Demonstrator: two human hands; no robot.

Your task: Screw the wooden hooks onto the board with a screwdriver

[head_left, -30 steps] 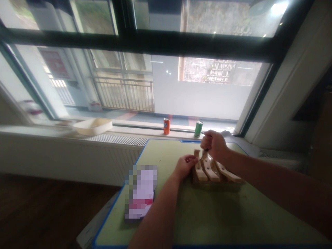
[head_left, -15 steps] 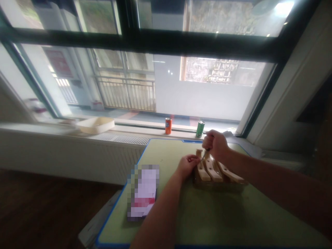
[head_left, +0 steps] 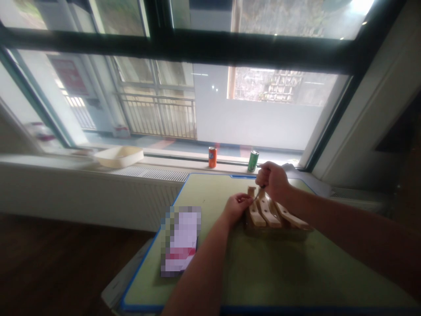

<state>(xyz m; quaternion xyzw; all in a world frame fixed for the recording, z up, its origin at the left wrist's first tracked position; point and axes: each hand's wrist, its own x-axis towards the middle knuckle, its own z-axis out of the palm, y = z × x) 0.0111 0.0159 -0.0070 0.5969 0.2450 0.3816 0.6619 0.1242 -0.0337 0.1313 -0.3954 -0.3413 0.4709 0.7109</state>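
My right hand is closed in a fist around a thin tool with a narrow metal shaft. Its handle is mostly hidden in the fist, and the shaft slants down and left. At the lower end of the shaft, my left hand has its fingers pinched together beside the leftmost wooden piece; what lies between them cannot be made out. Several pale, curved wooden pieces with dark holes, among them a middle one, sit in a clear plastic tray. My right forearm hides part of the tray.
The tray rests on a pale green table edged in blue. A blurred-out flat item lies at the left. On the windowsill stand an orange can, a green can and a cream plastic basin. Behind them is a large window.
The whole scene sits slightly higher in the picture. Both hands keep nearly the same place at the wooden pieces, and the right fist has turned a little with the tool.
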